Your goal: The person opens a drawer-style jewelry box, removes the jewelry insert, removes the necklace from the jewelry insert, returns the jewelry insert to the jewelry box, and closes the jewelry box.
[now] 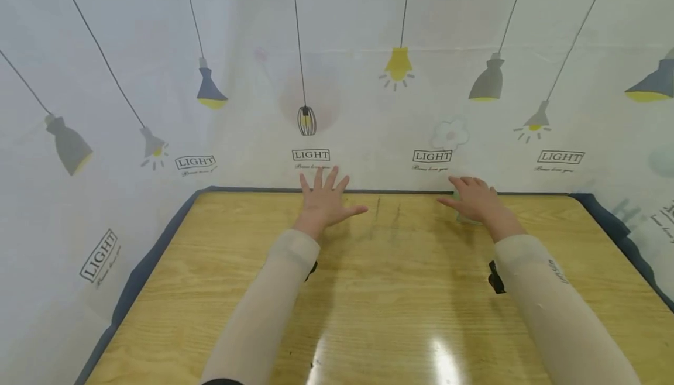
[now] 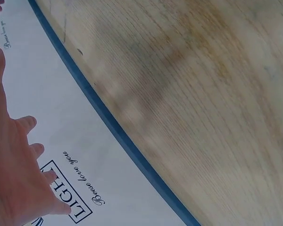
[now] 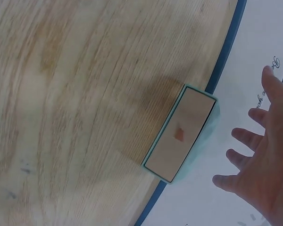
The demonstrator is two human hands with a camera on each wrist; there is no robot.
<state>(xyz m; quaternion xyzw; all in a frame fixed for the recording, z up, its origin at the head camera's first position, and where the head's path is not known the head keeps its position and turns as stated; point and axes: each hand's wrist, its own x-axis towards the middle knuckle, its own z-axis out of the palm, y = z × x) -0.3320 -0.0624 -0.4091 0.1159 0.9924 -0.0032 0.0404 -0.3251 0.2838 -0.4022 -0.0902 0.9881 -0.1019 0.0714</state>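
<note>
My left hand [image 1: 323, 205] reaches over the far edge of the wooden table [image 1: 389, 291], fingers and thumb spread apart; nothing is in it. In the left wrist view the left hand [image 2: 16, 176] appears in front of the white printed cloth. My right hand [image 1: 475, 200] is stretched out near the far edge too, its fingers loosely bent and apart. Beside it in the right wrist view is a rectangular box-like object [image 3: 180, 129] with a pale green rim and a tan face bearing a small reddish-brown mark. In the head view the hand mostly covers it. Whether they touch is unclear.
A white curtain [image 1: 358, 98] printed with hanging lamps and the word LIGHT surrounds the table's far side and flanks. A dark blue border [image 1: 152, 256] runs along the table edge. Black straps or devices show beneath both cream sleeves [image 1: 558, 309].
</note>
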